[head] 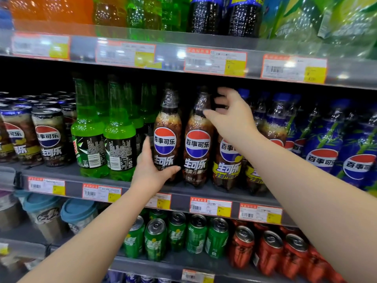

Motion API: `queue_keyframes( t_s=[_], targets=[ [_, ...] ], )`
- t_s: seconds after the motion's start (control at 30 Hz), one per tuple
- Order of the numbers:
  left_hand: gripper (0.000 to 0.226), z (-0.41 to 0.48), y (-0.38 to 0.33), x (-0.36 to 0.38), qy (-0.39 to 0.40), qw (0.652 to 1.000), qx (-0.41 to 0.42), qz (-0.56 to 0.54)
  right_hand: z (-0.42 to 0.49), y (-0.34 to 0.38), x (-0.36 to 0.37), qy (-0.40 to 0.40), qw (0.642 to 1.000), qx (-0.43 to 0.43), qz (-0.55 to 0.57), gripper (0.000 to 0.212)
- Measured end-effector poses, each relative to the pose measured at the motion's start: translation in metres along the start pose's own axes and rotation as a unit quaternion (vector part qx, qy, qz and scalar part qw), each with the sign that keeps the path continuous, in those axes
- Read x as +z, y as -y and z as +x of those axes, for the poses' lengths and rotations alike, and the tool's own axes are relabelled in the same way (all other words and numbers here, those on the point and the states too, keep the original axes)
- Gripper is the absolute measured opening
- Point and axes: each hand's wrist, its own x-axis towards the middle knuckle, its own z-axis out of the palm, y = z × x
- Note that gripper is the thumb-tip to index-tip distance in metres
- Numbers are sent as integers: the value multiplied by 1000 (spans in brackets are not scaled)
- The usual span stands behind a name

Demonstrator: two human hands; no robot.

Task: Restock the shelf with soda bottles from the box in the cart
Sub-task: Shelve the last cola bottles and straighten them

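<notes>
1. Gripping the lower body of a cola bottle (167, 137), the left hand (152, 172) wraps it with the thumb in front and the fingers behind. The bottle stands at the front edge of the middle shelf (73, 186), just right of the green bottles (120, 137).
2. The right hand (229, 119) hangs open, fingers spread, at the neck of the neighbouring cola bottle (197, 144). Its thumb tip is at that bottle's shoulder, but it closes on nothing visible.
3. Judging progress, at least this one bottle is on the shelf and seems to be getting a last nudge into line (label facing out).
4. The cola row looks well filled along the front; how deep it runs behind is hidden.
5. Neither box nor cart is in view, so how many bottles are left cannot be told.
</notes>
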Motion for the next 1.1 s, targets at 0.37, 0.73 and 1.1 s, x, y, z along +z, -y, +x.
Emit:
queue_keyframes(
  t_s=[0.37, 0.73, 1.1],
  targets=[
    [71, -47, -75, 35, -170, 973, 144, 66, -9, -76, -105, -138, 988, 33, -60, 46],
    [65, -71, -91, 98, 22, 986, 157, 57, -30, -106, -98, 22, 989, 84, -118, 88],
    [76, -65, -84, 96, 2, 990, 127, 62, -29, -106, -85, 10, 994, 92, -51, 85]
  ],
)
